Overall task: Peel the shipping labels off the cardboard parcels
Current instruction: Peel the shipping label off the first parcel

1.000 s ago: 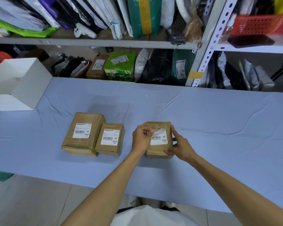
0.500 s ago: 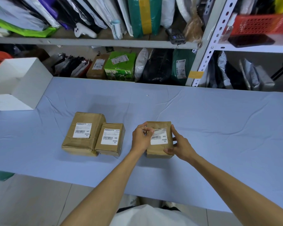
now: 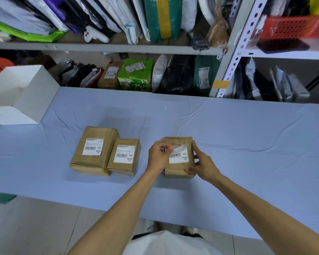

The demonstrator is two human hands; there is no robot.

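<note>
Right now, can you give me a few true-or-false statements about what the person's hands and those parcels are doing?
Three cardboard parcels lie on the blue cloth. True.
The left hand pinches a lifted corner of the label on the right parcel. True.
The right hand rests flat on the cloth. False: it holds that parcel's right side.
The large parcel and the small parcel beside it are bare. False: each carries a label.

Before you, a blue cloth (image 3: 247, 144) covers the worktop, and a white open box (image 3: 35, 96) sits at its far left corner. Beyond the far edge, your metal shelving (image 3: 234, 52) holds mailer bags (image 3: 179, 74), a green carton (image 3: 134, 76) and a red basket (image 3: 293, 26).
</note>
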